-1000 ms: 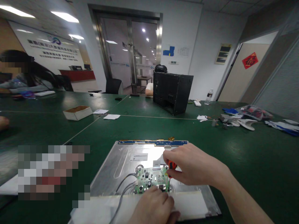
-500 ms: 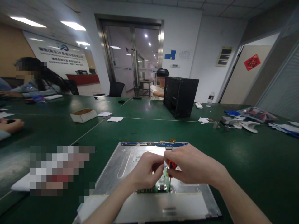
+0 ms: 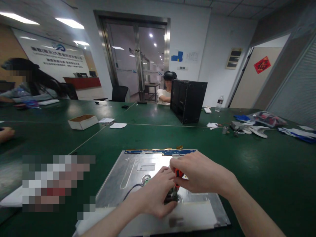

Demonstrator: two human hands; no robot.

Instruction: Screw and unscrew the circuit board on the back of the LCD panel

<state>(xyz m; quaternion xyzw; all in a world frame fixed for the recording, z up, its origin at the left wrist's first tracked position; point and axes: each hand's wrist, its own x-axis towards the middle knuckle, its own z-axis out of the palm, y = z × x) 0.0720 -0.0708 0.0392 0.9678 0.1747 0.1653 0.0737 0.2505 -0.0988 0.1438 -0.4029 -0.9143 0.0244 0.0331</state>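
A metal-backed display panel [image 3: 111, 189] lies flat before me, with a narrow blue circuit strip [image 3: 145, 151] along its far edge. My right hand [image 3: 203, 172] grips a red-and-black screwdriver [image 3: 178, 172], held upright over the panel's middle; its tip is hard to make out. Beside it, my left hand [image 3: 153, 194] rests over a green circuit board [image 3: 174, 197], thumb and fingers apart, hiding most of the board. A dark cable [image 3: 132, 189] runs out from under that hand on the left.
Across the green table [image 3: 138, 136] stands a black computer case [image 3: 189, 102], with a person behind it. An open white box [image 3: 83, 122] sits at left. A water bottle [image 3: 219, 103] and a plastic bag of parts [image 3: 268, 119] are at right. Another person sits at far left.
My left hand has gone from pinched fingers near the screwdriver to spread out over the circuit board. The right hand stays on the screwdriver. The whole view has shifted slightly.
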